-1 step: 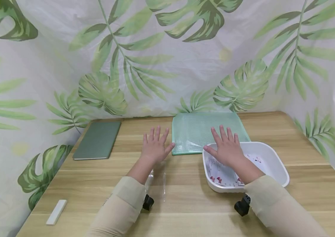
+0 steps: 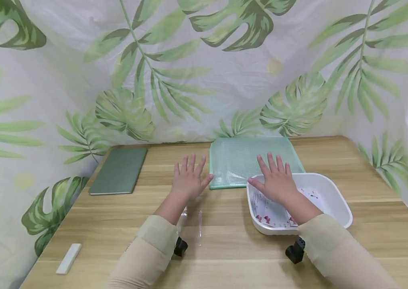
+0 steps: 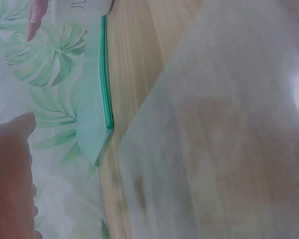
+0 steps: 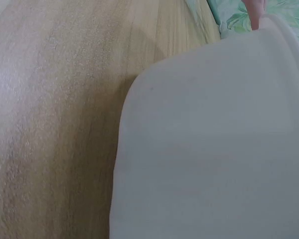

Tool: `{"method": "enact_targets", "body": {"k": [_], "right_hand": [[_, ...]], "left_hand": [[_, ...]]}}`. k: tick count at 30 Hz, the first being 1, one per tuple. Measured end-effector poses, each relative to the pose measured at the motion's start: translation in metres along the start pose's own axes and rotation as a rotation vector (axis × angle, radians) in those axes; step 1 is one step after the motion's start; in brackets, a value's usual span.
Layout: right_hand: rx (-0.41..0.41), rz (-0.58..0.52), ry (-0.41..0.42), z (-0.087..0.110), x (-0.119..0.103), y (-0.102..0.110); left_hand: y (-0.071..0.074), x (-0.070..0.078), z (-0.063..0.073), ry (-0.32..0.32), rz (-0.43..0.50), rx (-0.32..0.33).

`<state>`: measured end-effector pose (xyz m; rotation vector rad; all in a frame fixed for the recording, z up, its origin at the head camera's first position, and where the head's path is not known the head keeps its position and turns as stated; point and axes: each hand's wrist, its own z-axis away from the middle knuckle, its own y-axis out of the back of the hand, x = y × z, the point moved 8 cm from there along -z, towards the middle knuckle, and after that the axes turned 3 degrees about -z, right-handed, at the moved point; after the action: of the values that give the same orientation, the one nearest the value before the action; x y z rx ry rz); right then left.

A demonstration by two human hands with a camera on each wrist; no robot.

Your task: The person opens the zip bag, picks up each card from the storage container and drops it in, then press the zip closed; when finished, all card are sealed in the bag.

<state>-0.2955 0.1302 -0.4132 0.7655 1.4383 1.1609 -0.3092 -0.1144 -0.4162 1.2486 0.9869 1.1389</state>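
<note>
Wood table (image 2: 232, 261); left hand (image 2: 188, 182) and right hand (image 2: 277, 182) splayed wide, empty. Lowering the right could clip white basin (image 2: 333, 206) rim, tipping it.

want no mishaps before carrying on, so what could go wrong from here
In the head view, the clear, flat plastic sheet is partly hidden by the beige left sleeve, so it could get snagged unseen.

The white, rectangular plastic basin hides a corner of the green mesh zip pouch; pulling the pouch might jostle the basin.
</note>
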Motion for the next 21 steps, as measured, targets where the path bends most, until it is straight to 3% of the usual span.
{"method": "enact_targets", "body": {"k": [5, 9, 17, 21], "right_hand": [[-0.019, -0.011, 0.003, 0.000, -0.006, 0.002], [0.005, -0.036, 0.020, 0.003, -0.012, 0.008], [0.152, -0.282, 0.112, 0.015, -0.049, 0.021], [0.228, -0.452, 0.160, 0.025, -0.073, 0.023]], "left_hand": [[0.002, -0.004, 0.003, 0.002, 0.007, 0.003], [0.007, -0.010, 0.006, -0.011, 0.076, 0.040], [0.021, -0.044, 0.031, -0.033, 0.409, 0.179], [0.017, -0.066, 0.047, 0.003, 0.563, 0.227]]}}
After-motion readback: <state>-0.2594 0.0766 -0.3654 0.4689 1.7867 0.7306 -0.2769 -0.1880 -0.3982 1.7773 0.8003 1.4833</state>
